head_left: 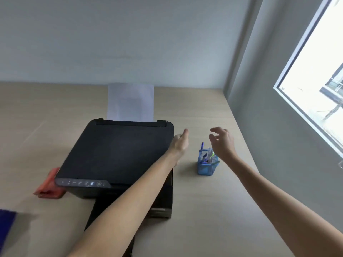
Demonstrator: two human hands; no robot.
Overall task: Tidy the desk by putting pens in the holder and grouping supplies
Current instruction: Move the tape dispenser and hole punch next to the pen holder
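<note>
The pen holder (207,164), a small blue mesh basket, is standing on the desk (204,210) just to the right of the black printer (115,154), and several pens (208,154) are already sticking up out of it, one blue one taller than the rest. No loose pens are showing anywhere on the desk, so the pen part of the job is looking done, as far as this view reaches.

The right hand (222,141) is hovering above and just behind the pen holder with its fingers spread and curled, gripping nothing. The left hand (179,143) is reaching past the printer's right edge, between the printer and the pen holder; it is turned edge-on, the fingers are looking loosely together, and I cannot tell whether anything is in it.

What is probably remaining is the grouping. An orange-red thing (49,186) is lying against the printer's left front corner, well apart from the pen holder, and a dark blue thing (6,219) is poking in at the frame's left edge, farther still from the printer. Both are too blurred to name, but they are likely waiting to be gathered.
</note>
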